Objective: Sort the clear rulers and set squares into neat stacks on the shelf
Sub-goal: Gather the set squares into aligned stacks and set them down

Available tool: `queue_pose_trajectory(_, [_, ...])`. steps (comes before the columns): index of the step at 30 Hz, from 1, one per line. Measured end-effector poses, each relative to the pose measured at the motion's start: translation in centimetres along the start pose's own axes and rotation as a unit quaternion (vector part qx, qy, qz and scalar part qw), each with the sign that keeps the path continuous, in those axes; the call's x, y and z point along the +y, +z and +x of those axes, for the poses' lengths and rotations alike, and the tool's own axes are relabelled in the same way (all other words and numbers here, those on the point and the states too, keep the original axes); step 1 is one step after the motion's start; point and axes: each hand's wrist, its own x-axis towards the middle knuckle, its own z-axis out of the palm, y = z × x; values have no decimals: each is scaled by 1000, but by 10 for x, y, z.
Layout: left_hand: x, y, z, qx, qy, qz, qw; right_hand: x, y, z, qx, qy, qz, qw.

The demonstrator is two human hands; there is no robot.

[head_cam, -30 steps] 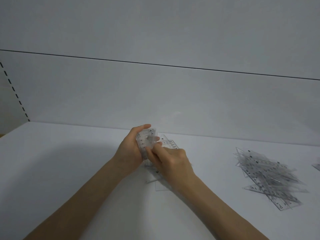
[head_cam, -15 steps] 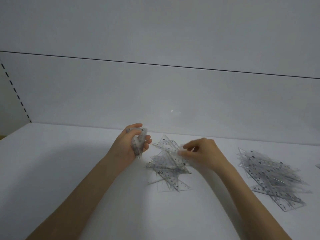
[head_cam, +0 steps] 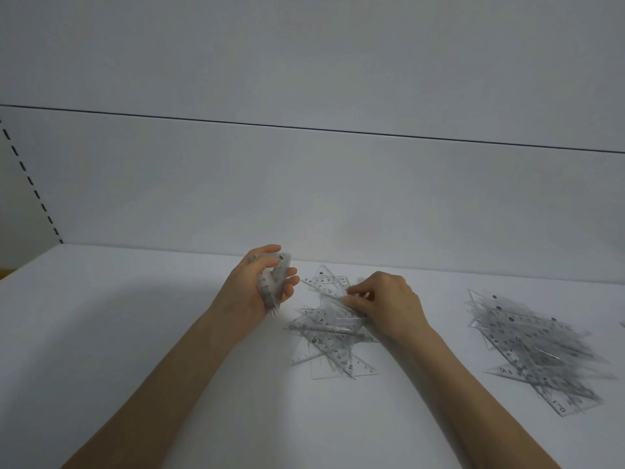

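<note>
A bundle of clear rulers (head_cam: 279,274) is gripped in the curled left hand (head_cam: 252,289). At its 3 o'clock, a clear piece (head_cam: 334,292) on the loose pile (head_cam: 331,350) is pinched by the right hand (head_cam: 389,302).

Two hands are shown above one white shelf (head_cam: 135,333): a left hand (head_cam: 252,289) and a right hand (head_cam: 389,302). Two loose piles of clear rulers and set squares are counted on it, a middle pile (head_cam: 329,336) and a right pile (head_cam: 537,350). One small bundle (head_cam: 274,282) is gripped in the left hand. Single pieces cannot be numbered, so heavily are they overlapped.
</note>
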Motion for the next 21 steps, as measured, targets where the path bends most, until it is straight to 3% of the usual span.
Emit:
queue_pose_trajectory(6, [0,3,-1,-7,1,8,1000,-1,5,4,-29,18,63,997])
queue_pose_trajectory(14, [1,1,-2,-2,-2,6,1000,-8,-3,-2,-49,-71,25,996])
queue_pose_trajectory(19, [2,2,-3,-2,-2,9,1000,-5,0,-2,11,-173,-82,981])
queue_pose_trajectory(21, [2,2,-4,1,-1,8,1000,-6,3,-2,99,-213,-99,967])
